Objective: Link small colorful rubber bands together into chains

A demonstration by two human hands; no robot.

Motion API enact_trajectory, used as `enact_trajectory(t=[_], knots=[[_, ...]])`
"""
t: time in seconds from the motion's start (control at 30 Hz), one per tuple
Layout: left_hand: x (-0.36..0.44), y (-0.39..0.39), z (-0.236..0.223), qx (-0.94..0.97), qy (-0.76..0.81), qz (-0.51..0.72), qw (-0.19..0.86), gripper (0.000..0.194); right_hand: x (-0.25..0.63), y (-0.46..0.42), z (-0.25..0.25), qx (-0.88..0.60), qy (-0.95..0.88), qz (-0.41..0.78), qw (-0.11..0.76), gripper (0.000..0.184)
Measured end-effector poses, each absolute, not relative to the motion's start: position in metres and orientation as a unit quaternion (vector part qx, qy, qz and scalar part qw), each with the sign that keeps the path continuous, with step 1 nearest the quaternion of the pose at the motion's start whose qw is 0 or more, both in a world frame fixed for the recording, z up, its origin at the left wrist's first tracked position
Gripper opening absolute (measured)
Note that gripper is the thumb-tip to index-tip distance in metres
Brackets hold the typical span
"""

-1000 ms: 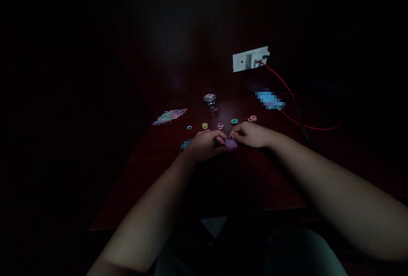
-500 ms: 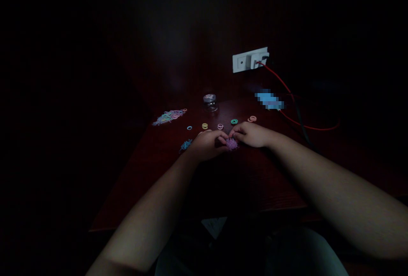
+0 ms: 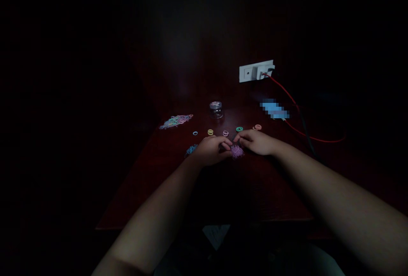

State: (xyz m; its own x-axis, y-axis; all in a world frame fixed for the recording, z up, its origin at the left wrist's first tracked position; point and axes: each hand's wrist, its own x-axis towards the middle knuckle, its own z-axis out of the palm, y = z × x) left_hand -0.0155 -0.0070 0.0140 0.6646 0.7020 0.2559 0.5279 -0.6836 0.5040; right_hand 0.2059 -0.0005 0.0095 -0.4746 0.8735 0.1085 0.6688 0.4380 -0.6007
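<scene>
Currently, the purple band pile [image 3: 237,152] lies on the counter [image 3: 236,195] between both hands; clock positions refer to this pile, with 12 o'clock pointing away from the person. Over the last half second, the view has tilted up slightly, and the gap between the two hands' fingertips appears marginally wider. The piles keep their relative places, so the handling appears to stand at the same stage. The left hand [image 3: 210,150], at 9 o'clock, has thumb and index finger spread at the pile's edge. The right hand [image 3: 259,143], at 2 o'clock, has curled fingers; whether they pinch a band cannot be told. The blue band pile [image 3: 191,150] lies at 9 o'clock beside the left hand, the green bands [image 3: 239,129] at 12, the clear jar [image 3: 216,110] at 11.
</scene>
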Motion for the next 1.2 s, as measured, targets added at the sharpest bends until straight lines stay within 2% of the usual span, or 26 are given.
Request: enact_trajectory(t=[0.17,0.43,0.63,1.0,1.2], knots=[[-0.018,-0.003,0.015,0.872,0.366,0.258,0.200,0.020,0.207,0.000,0.007,-0.459,-0.822,0.243,0.235,0.027],[-0.044,0.020,0.013,0.776,0.478,0.393,0.120,0.020,0.205,-0.003,0.011,-0.456,-0.821,0.233,0.251,0.026],[-0.076,0.031,0.005,0.701,0.563,0.426,0.097,0.022,0.206,-0.005,0.014,-0.469,-0.821,0.188,0.267,0.026],[-0.152,0.044,-0.014,0.627,0.714,0.306,0.050,0.024,0.204,-0.009,0.018,-0.453,-0.833,0.162,0.274,0.028],[-0.146,0.058,-0.013,0.642,0.721,0.260,0.015,0.028,0.201,-0.009,0.017,-0.452,-0.833,0.174,0.268,0.029]])
